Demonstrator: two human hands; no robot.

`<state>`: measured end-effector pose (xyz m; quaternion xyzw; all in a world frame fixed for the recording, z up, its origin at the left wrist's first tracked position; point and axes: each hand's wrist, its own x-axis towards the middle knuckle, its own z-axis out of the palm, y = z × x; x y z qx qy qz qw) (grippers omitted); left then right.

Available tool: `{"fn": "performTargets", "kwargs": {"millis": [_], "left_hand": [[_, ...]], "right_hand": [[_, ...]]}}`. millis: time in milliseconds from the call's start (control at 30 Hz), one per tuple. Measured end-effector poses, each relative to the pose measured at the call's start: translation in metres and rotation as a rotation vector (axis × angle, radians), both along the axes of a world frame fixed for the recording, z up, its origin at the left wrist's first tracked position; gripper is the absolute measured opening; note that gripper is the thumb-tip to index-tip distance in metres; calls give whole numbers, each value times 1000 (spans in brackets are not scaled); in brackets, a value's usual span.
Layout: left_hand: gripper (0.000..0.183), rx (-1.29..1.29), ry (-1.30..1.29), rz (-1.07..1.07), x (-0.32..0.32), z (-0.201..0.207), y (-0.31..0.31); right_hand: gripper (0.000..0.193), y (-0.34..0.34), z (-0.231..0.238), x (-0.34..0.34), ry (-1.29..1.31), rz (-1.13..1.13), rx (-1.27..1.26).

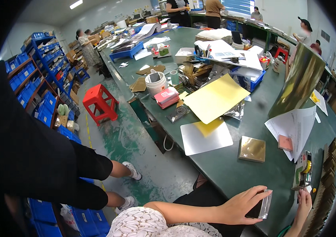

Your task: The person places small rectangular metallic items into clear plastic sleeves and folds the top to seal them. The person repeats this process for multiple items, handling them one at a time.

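At the near table edge, my left hand (242,206) is closed around a small dark block in shiny clear wrap (265,205), thumb and fingers on opposite sides. My right hand (303,206) is beside it, fingertips pinched together at the near end of a tape dispenser (303,170) with a yellow roll. What those fingertips hold is too small to make out. Beyond my left hand lies a square gold-coloured wrapped stack (252,149). A small pink block (285,143) rests on printed white sheets (294,125) further right.
A row of brown card pieces (327,177) lines the right side. A tall gold foil roll (298,81) stands behind the sheets. Yellow sheet (213,98), silver sheet (193,138) and white bucket (155,83) lie left. A person in black (37,146) stands close by, near a red stool (99,103).
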<state>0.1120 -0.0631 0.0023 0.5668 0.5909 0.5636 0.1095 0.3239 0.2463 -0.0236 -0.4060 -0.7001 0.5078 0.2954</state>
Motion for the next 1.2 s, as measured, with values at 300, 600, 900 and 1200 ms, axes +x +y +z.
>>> {"fn": "performTargets", "kwargs": {"millis": [300,600,900,1200], "left_hand": [[80,44,29,87,1,0,9],[90,-9,197,137,-1,4,17],[88,68,267,138,-5,3,17],[87,96,252,66,-10,2,20]], "right_hand": [[15,-22,25,13,-115,-50,133],[41,-156,136,-75,-28,359,-238],[54,-174,139,-108,-40,369,-435],[54,-175,136,-108,-147,350,-403]]}}
